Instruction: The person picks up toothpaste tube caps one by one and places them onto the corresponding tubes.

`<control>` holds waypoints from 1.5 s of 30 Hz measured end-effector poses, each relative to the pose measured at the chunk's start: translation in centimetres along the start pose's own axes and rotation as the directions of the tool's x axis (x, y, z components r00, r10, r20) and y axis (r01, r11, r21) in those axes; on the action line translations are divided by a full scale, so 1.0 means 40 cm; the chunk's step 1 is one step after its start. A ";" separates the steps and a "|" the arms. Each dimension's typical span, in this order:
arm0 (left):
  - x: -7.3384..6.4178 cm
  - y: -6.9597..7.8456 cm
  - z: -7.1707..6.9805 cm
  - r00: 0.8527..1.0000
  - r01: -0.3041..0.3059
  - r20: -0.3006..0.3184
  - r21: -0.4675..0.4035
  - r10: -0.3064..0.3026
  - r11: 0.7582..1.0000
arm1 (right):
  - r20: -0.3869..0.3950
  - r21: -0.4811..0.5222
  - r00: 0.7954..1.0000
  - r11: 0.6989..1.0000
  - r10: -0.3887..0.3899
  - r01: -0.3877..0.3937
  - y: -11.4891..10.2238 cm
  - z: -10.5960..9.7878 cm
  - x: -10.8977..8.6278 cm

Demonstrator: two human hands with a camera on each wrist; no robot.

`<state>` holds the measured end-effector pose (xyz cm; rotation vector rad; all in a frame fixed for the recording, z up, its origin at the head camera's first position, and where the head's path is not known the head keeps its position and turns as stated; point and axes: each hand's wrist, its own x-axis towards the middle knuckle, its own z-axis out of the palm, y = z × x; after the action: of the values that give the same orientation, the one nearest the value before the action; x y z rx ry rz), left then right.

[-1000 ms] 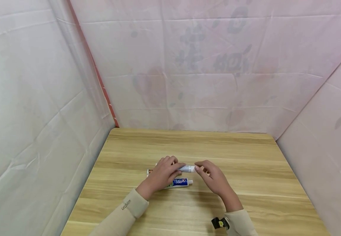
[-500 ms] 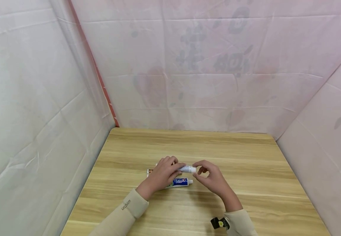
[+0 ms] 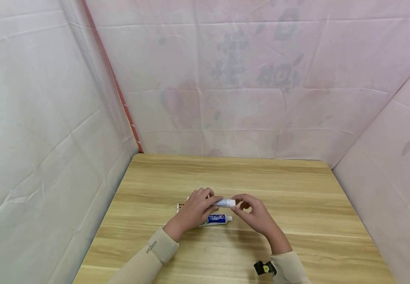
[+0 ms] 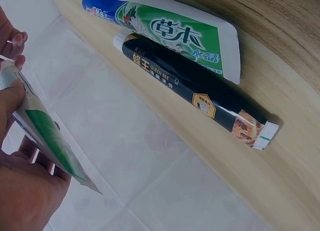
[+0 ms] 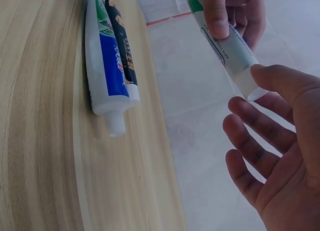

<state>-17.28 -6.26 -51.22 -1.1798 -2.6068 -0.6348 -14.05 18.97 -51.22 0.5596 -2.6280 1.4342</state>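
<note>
My left hand [image 3: 197,209] holds a white and green toothpaste tube [image 4: 47,131] above the table, its thumb lying along the tube's body. At the tube's other end is a white cap [image 5: 248,85]. The right hand [image 3: 256,215] pinches this cap between thumb and index finger, while its other fingers are spread and bent, as the right wrist view shows. Two more toothpaste tubes lie side by side on the table under the left hand: a blue, green and white tube [image 4: 175,36] and a black tube [image 4: 190,86] with a honeycomb badge. The left hand partly hides both in the head view.
The wood-grain table [image 3: 297,189] has rounded far corners. Pale printed cloth [image 3: 244,110] hangs behind it, with more cloth on the left and right sides. A black strap with a yellow mark [image 3: 265,268] is at the right sleeve.
The right fingers have spread a little and shifted slightly left around the cap, showing more of it, then closed in on it. The left hand and the tubes on the table stay put.
</note>
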 end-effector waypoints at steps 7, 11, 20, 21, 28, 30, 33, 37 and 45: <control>0.001 0.000 0.002 0.999 -0.021 -0.030 -0.016 0.021 1.000 | 0.025 -0.036 1.000 0.999 0.019 -0.018 0.008 0.003 0.001; -0.002 -0.002 0.007 0.998 -0.042 -0.043 -0.031 0.040 0.999 | 0.038 -0.073 0.997 0.996 0.063 -0.060 0.006 0.008 0.002; -0.006 -0.006 0.014 0.997 -0.062 -0.044 -0.051 0.060 0.997 | 0.013 -0.109 0.997 0.991 0.081 -0.079 -0.001 0.012 0.002; -0.006 -0.006 0.014 0.997 -0.059 -0.042 -0.055 0.057 0.997 | 0.007 -0.101 0.998 0.993 0.056 -0.055 -0.001 0.010 0.002; -0.007 -0.006 0.015 0.999 -0.042 -0.027 -0.074 0.040 0.996 | 0.018 -0.070 0.999 0.996 -0.045 0.047 0.003 0.005 0.003; -0.008 -0.006 0.016 0.999 -0.047 -0.030 -0.077 0.045 0.996 | 0.025 -0.078 0.999 0.996 -0.038 0.039 0.004 0.006 0.003; -0.009 -0.007 0.022 0.998 -0.049 -0.040 -0.082 0.046 0.995 | 0.041 -0.080 0.999 0.997 -0.013 0.017 0.004 0.007 0.003; -0.008 -0.007 0.028 0.997 -0.056 -0.052 -0.070 0.052 0.996 | 0.058 -0.095 0.998 0.995 -0.001 0.006 0.005 0.009 0.004; -0.007 -0.003 0.026 0.995 -0.081 -0.060 -0.030 0.079 0.996 | 0.091 -0.118 0.991 0.989 0.100 -0.089 0.002 0.015 0.003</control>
<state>-17.20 -6.01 -52.28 -1.2487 -2.4964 -0.6875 -14.13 18.47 -51.57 0.5100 -2.8262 1.3024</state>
